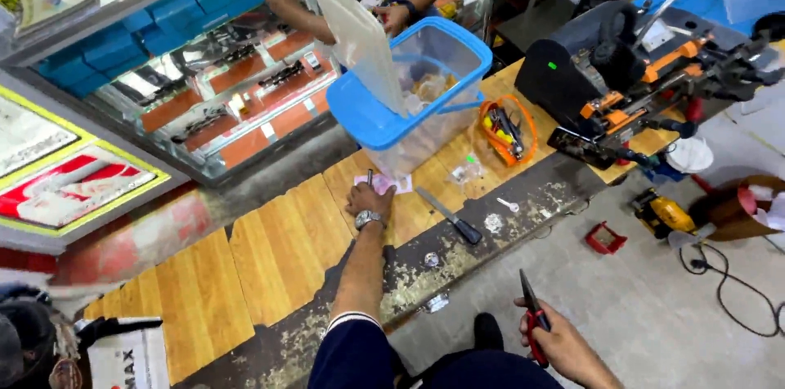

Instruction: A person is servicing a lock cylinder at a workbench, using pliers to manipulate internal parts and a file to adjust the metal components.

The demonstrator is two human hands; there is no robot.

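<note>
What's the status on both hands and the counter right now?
Left hand flat on a pink slip on the wooden counter. Right hand gripping red-handled pliers, off the counter. Clear bin and knife close by.

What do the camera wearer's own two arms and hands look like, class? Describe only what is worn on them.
The left hand is bare, with a silver metal wristwatch at the wrist. Higher up that arm is a short dark navy sleeve with a thin white stripe at its hem. The right hand is bare too; no ring, glove or watch shows, and its sleeve is out of view.
</note>
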